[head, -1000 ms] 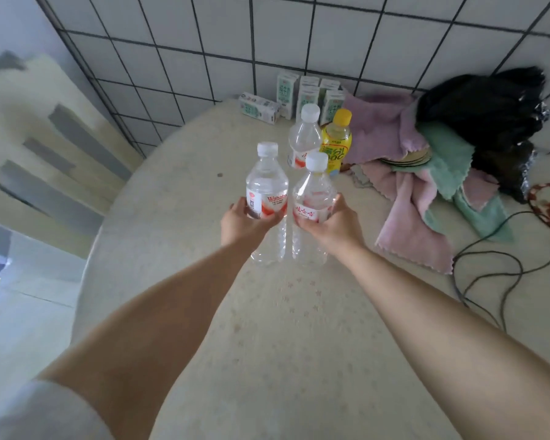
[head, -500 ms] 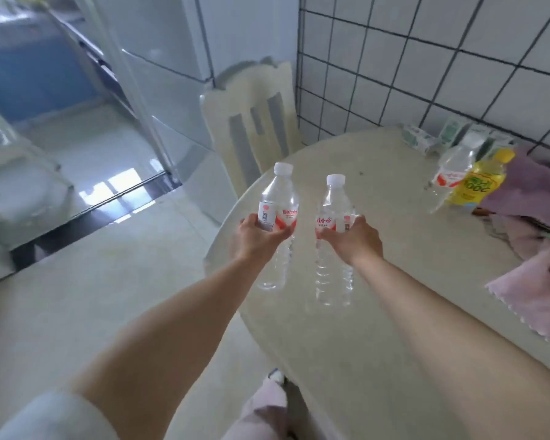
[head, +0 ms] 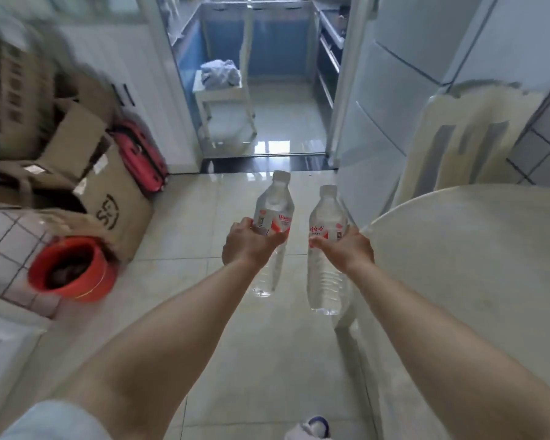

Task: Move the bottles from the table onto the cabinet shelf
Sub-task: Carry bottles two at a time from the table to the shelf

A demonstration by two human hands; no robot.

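I carry two clear water bottles with red-and-white labels over the tiled floor. My left hand [head: 250,246] grips the left bottle [head: 273,201] around its label. My right hand [head: 343,250] grips the right bottle [head: 326,217] the same way. Both bottles stand upright with white caps on, side by side and apart. The round pale table [head: 477,249] lies at the right, its edge just beside my right hand. No cabinet shelf is plainly in view.
Cardboard boxes [head: 115,204], a red suitcase [head: 140,154] and a red bucket [head: 72,268] crowd the left. A pale chair [head: 458,138] stands behind the table. Ahead, a doorway opens onto a white stool [head: 224,100] with cloth on it.
My view has swung left, away from the table and the wall. Both bottles, lifted off the table, now hang over the floor. The remaining bottles have left the view.
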